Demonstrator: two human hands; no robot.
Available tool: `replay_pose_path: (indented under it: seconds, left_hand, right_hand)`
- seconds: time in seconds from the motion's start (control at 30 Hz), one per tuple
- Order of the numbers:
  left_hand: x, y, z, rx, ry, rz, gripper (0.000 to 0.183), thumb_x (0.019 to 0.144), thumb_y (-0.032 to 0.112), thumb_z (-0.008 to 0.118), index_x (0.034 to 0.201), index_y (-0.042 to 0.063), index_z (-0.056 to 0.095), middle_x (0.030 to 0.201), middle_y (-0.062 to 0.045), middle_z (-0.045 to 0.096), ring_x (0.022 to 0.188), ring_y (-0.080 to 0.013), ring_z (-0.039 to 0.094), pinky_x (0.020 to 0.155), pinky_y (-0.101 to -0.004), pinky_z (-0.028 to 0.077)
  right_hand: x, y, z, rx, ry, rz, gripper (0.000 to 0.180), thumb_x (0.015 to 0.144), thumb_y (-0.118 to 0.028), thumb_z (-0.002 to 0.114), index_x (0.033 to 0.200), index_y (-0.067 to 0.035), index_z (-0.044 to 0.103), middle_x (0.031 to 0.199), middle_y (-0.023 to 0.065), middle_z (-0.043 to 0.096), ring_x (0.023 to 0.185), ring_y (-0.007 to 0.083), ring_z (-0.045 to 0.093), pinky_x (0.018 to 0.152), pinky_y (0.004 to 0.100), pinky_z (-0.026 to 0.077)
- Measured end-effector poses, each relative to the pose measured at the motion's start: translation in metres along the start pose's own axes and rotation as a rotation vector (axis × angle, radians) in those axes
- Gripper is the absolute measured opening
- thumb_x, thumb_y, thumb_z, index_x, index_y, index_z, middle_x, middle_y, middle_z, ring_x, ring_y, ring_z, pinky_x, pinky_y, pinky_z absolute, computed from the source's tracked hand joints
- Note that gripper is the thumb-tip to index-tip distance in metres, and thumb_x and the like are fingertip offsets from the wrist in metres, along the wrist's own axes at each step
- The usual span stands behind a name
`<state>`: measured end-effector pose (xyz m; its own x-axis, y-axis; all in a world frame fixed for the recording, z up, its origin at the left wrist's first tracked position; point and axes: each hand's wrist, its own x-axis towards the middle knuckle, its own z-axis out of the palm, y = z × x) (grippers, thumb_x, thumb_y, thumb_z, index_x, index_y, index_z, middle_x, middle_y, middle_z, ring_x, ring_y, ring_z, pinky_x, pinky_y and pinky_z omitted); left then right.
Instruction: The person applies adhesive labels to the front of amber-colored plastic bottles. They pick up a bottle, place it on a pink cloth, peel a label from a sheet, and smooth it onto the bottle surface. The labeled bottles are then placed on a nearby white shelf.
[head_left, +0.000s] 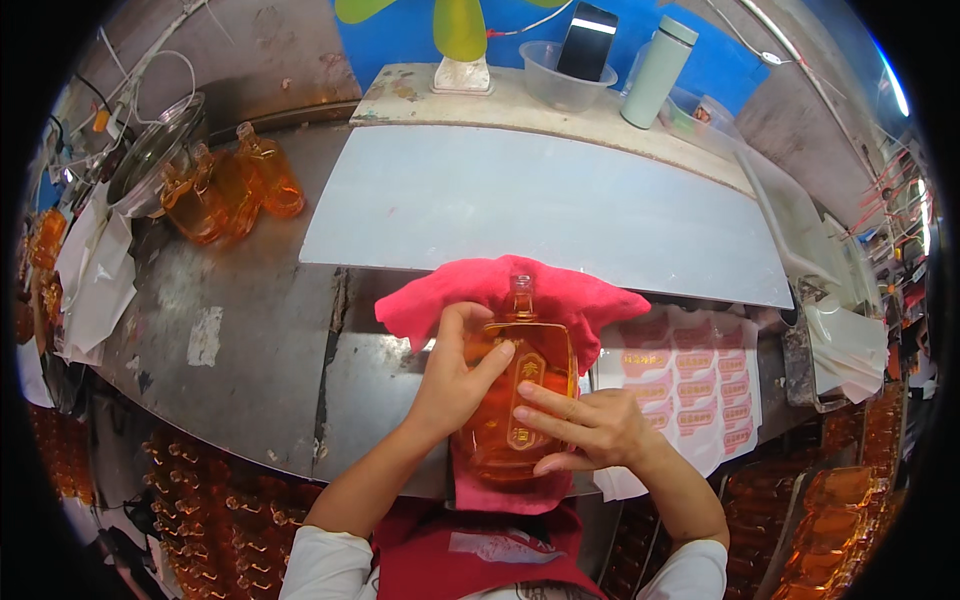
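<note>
A flat glass bottle (491, 420) of amber liquid lies face up before me, its narrow clear neck pointing away. A pink-red cloth (510, 270) is spread beneath it. On the bottle's front is a tall gold-edged label (530, 367) bearing writing. My left hand (454, 375) grips the bottle's upper left side, thumb on the front face. Spread fingers of my right hand (600, 427) rest on the front over the label and lower right edge; the thumb is not clearly visible. Beside that hand lies a sheet of pink and gold labels (694, 382).
A pale board (540, 199) lies beyond the cloth. Several amber bottles (270, 176) and a metal bowl (154, 157) stand at the far left. A shelf holds a green fan (460, 34), a plastic bowl (559, 86) with a phone, and a flask (660, 71). Rows of bottles (199, 517) sit below the table edge.
</note>
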<state>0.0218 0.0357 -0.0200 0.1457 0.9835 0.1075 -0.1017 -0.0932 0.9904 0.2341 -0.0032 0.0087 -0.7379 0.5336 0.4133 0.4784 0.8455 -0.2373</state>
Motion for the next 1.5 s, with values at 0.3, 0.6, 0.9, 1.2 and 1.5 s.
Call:
replay_pose_path:
  seconds: [0.3,0.6,0.9,1.2,1.5]
  left_hand:
    - [0.003,-0.011,-0.006,-0.023,-0.038,-0.031,0.036,0.091,0.006,0.059,0.123,0.004,0.041,0.114,-0.007,0.049,0.106,-0.0123,0.050,0.087,-0.0267,0.045]
    - [-0.028,0.028,-0.015,0.711,-0.302,0.307,0.066,0.082,0.019,0.070,0.143,0.015,0.044,0.154,-0.030,0.002,0.141,-0.0460,0.022,0.110,-0.0443,0.031]
    - [-0.038,0.024,-0.007,0.673,-0.185,0.290,0.070,0.078,0.018,0.074,0.142,0.018,0.045,0.153,-0.031,0.010,0.131,-0.0463,0.039,0.098,-0.0428,0.046]
    - [-0.039,0.025,-0.007,0.672,-0.188,0.247,0.072,0.078,0.019,0.075,0.143,0.019,0.044,0.153,-0.031,0.010,0.130,-0.0457,0.041,0.097,-0.0425,0.046]
    - [-0.046,0.022,-0.022,0.430,-0.268,0.199,0.069,0.082,0.022,0.073,0.144,0.017,0.043,0.152,-0.035,0.002,0.142,-0.0468,0.015,0.111,-0.0441,0.028]
  right_hand:
    - [-0.037,-0.028,0.001,0.232,0.160,0.101,0.043,0.078,-0.036,0.074,0.110,-0.008,0.070,0.117,0.0131,0.066,0.048,0.0110,0.055,0.043,0.0230,0.042]
    - [-0.003,-0.044,0.029,0.593,0.523,0.868,0.075,0.070,-0.008,0.080,0.136,-0.005,0.045,0.116,0.0087,0.050,0.052,0.0010,0.037,0.046,0.0154,0.029]
    - [-0.013,-0.033,0.050,0.884,0.589,0.932,0.080,0.071,-0.013,0.082,0.138,-0.005,0.040,0.115,0.0071,0.047,0.054,0.0000,0.034,0.048,0.0143,0.029]
    - [-0.004,-0.036,0.051,1.027,0.641,0.911,0.078,0.075,-0.006,0.079,0.139,-0.001,0.034,0.124,0.0117,0.048,0.073,0.0047,0.059,0.054,0.0164,0.041]
    - [-0.016,-0.034,0.048,1.055,0.589,0.897,0.079,0.076,-0.011,0.079,0.140,-0.001,0.033,0.128,0.0126,0.048,0.061,0.0000,0.047,0.050,0.0145,0.035]
